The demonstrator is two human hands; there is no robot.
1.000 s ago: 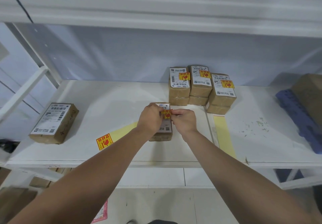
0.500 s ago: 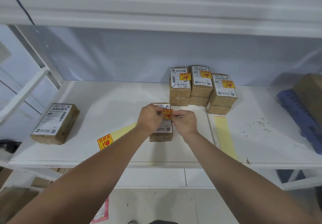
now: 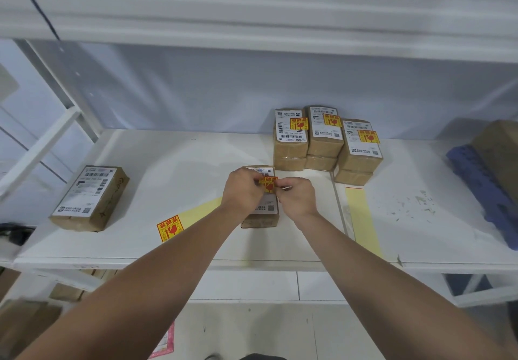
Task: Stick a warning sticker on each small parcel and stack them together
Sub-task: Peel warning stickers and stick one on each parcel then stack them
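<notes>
A small brown parcel [image 3: 263, 218] with a white label lies on the white shelf [image 3: 173, 169] in front of me. My left hand [image 3: 243, 191] and my right hand [image 3: 297, 195] meet over its top, and both pinch a yellow and red warning sticker [image 3: 269, 183] against the label. Behind it stand three short stacks of stickered parcels [image 3: 326, 138]. Another parcel [image 3: 91, 198] without a sticker lies at the far left. A backing strip [image 3: 186, 219] with one sticker left on it lies left of my arms.
An empty yellow backing strip [image 3: 361, 219] lies to the right of my right arm. A blue tray [image 3: 485, 188] and a large brown box [image 3: 501, 149] sit at the far right. A shelf board runs overhead.
Both hands have stayed on the sticker over the parcel, shifting only slightly. The view has drifted a little.
</notes>
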